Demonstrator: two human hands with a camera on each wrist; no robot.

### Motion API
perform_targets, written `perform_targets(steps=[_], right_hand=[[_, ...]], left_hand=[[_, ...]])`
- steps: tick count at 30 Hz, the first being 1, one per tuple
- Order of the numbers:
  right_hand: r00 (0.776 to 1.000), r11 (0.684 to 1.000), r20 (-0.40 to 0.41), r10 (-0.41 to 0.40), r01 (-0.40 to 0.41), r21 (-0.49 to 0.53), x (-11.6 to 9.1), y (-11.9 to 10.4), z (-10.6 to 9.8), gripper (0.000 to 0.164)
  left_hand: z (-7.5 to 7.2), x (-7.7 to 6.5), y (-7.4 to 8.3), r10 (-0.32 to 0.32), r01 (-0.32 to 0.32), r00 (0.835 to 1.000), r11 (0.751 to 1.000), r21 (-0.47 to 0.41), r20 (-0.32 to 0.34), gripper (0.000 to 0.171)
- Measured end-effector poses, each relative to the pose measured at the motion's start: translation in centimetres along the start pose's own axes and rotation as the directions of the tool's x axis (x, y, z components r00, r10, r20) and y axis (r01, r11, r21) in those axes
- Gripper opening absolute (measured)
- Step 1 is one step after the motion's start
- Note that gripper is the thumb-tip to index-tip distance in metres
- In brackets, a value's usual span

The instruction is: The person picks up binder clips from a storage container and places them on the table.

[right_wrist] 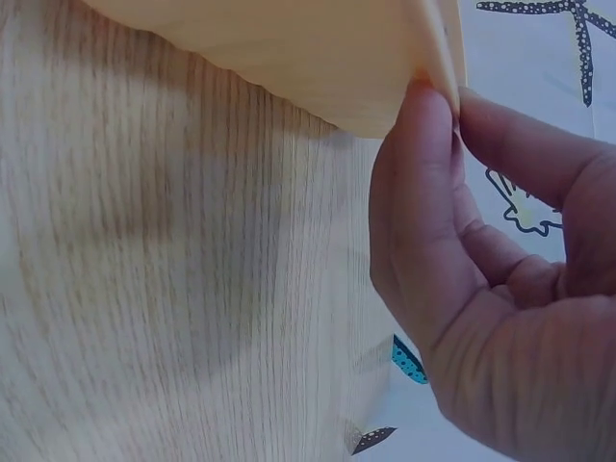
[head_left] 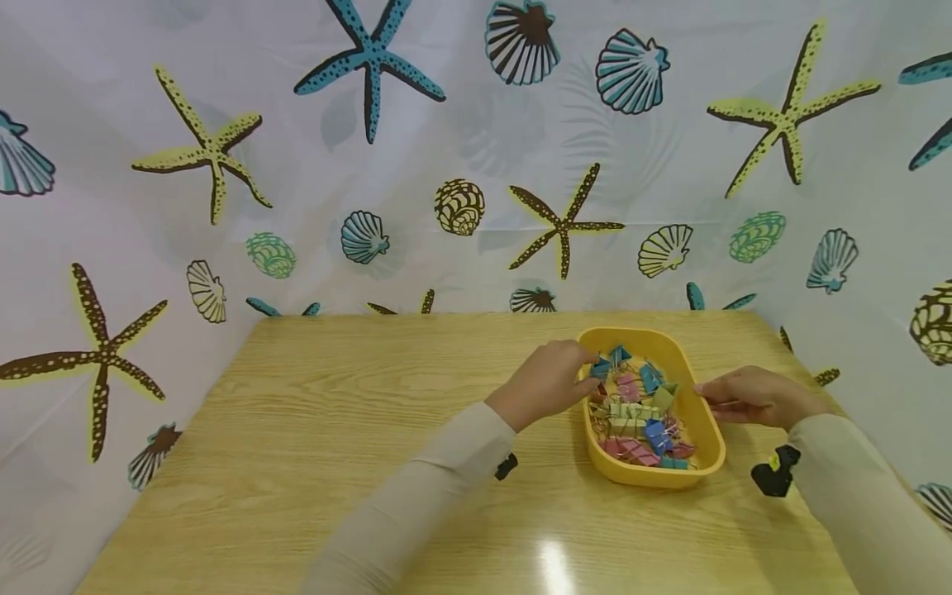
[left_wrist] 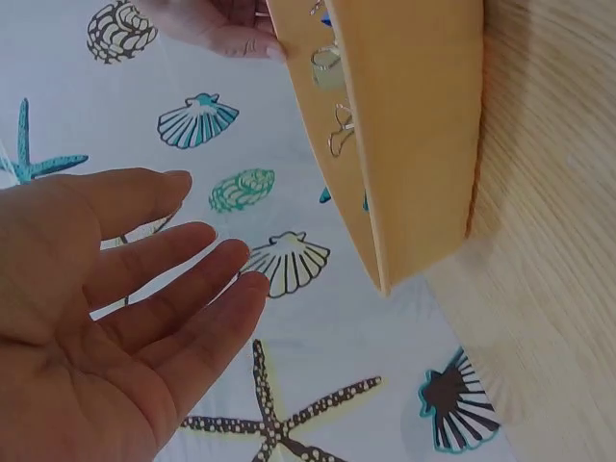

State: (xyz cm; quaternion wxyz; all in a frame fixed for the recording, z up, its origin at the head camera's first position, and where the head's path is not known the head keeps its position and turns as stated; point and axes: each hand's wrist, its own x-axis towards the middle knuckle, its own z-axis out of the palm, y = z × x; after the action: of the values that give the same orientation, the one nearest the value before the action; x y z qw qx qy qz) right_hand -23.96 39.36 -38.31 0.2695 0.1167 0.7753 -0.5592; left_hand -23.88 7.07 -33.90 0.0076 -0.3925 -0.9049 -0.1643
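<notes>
A yellow-orange plastic bin [head_left: 647,474] stands on the right part of the table, holding a heap of binder clips [head_left: 629,410] in blue, pink, pale yellow and teal. My right hand [head_left: 766,397] pinches the bin's right rim between thumb and fingers; the right wrist view shows the thumb on one side of the rim [right_wrist: 438,43] and the fingers on the other. At the bin's left edge my left hand [head_left: 546,382] hovers with its fingertips near the rim. Its fingers are spread and relaxed with nothing in them, as the left wrist view shows.
The bin stands on a wood-grain table [head_left: 335,430]. A white cloth [head_left: 446,124] printed with starfish and shells hangs behind the table and along its sides. Small black devices [head_left: 776,471] show by both wrists.
</notes>
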Motion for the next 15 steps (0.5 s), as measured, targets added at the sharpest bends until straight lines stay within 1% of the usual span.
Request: perform_targets(steps=[2,5,8,10,15], right_hand=[[1.000,1.000,-0.003,0.012,-0.012,-0.006,0.1,-0.1,0.0,0.025],[1.000,1.000,0.004,0.019,-0.019,-0.009,0.2,-0.2,0.0,0.024],[1.000,1.000,0.013,0.022,-0.022,-0.001,0.2,-0.2,-0.1,0.022],[1.000,1.000,0.020,0.022,-0.023,0.005,0.2,-0.2,-0.1,0.021],[0.999,1.000,0.030,0.012,-0.012,0.004,0.2,-0.1,-0.3,0.022]], left_hand=[[0.4,0.7,0.9,0.016,-0.016,1.000,1.000,0.003,0.010,0.029],[1.1,1.7,2.0,0.042,-0.043,0.999,0.999,0.011,0.028,0.022],[1.7,2.6,3.0,0.049,-0.049,0.998,0.999,0.016,0.044,0.015],[2.1,3.2,3.6,0.044,-0.044,0.997,0.999,0.012,0.061,0.019],[2.4,4.4,5.2,-0.018,0.020,0.990,1.000,-0.013,0.139,0.040]])
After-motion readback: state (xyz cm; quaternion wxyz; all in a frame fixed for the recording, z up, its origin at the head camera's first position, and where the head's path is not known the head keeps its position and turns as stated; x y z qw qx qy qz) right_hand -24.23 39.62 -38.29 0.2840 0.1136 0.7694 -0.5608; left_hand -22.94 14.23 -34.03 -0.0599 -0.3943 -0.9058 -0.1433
